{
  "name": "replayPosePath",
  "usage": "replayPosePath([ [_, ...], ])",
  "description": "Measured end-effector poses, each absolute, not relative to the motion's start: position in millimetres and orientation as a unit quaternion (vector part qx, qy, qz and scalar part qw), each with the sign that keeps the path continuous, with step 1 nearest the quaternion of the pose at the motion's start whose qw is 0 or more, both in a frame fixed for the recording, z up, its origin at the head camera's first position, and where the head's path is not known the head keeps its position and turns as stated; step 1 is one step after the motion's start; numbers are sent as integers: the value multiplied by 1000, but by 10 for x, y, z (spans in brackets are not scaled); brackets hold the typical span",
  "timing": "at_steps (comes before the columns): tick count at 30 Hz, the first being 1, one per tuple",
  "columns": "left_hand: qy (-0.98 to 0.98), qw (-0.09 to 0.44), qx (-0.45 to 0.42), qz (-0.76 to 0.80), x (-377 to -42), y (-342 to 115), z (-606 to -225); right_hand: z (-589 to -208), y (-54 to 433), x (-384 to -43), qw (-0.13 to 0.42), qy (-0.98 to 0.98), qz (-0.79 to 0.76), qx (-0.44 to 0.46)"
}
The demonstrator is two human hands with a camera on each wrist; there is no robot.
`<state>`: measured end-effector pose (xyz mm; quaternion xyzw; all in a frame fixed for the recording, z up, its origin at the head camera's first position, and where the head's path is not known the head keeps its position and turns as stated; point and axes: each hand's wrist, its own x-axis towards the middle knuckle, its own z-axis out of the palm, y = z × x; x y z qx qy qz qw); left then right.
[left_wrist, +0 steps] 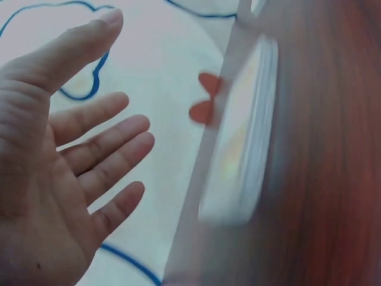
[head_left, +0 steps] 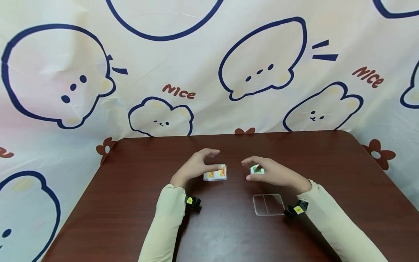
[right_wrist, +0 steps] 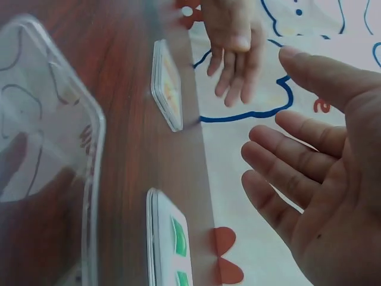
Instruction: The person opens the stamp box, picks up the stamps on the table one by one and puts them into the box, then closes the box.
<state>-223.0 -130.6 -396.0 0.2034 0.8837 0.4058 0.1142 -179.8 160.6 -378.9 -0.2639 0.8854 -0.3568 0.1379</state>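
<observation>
My left hand (head_left: 195, 166) hovers over a flat stack of cards with orange pictures (head_left: 215, 175), thumb and fingers spread apart with nothing between them. In the left wrist view this stack (left_wrist: 241, 137) lies beyond the open palm, its layered edge blurred. To the right, my right hand (head_left: 276, 173) hangs over a second stack of cards with green pictures (head_left: 256, 170), which it partly covers in the head view. The right wrist view shows the green stack (right_wrist: 172, 238) lying on the table, apart from the relaxed fingers (right_wrist: 286, 152).
A shallow clear plastic box (head_left: 254, 204) with a dividing line lies nearer me, beside the right wrist. All of this is on a dark brown wooden table (head_left: 131, 214). A patterned cloth (head_left: 203, 65) hangs behind the table's far edge.
</observation>
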Motion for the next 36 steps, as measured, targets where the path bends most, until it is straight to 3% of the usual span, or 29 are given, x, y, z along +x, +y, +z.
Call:
replayPosePath([
  [17,884,111,269,366,-2269,-502,-4073,-3951,2100,-1321,189,877,-340,-281],
  [36,901,158,271,299,-2318,-249,-4218,-4046,2178,-1127,154,931,-193,-268],
])
